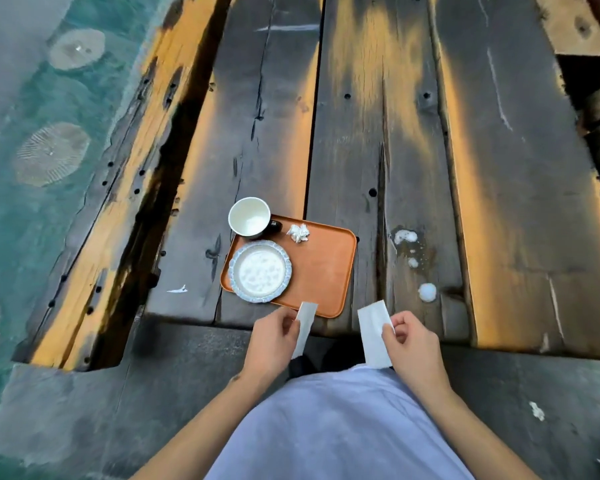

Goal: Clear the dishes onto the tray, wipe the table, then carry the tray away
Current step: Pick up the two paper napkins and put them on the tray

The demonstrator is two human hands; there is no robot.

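Head view, nearest first: at the table's (378,116) near edge, the left hand (271,344) pinches one white strip (303,327) between thumb and curled fingers, while the right hand (411,344) pinches a wider white sheet (373,336), apparently a wipe or its wrapper. Just beyond, the orange tray (321,271) sits against that edge, carrying a blue-rimmed plate (260,271) at its near left corner, a cup (249,216) overhanging its far left corner, and a crumpled scrap (298,233). White spills (426,292) dot the planks right of the tray. Wiping close by could nudge the tray and tip the overhanging cup.
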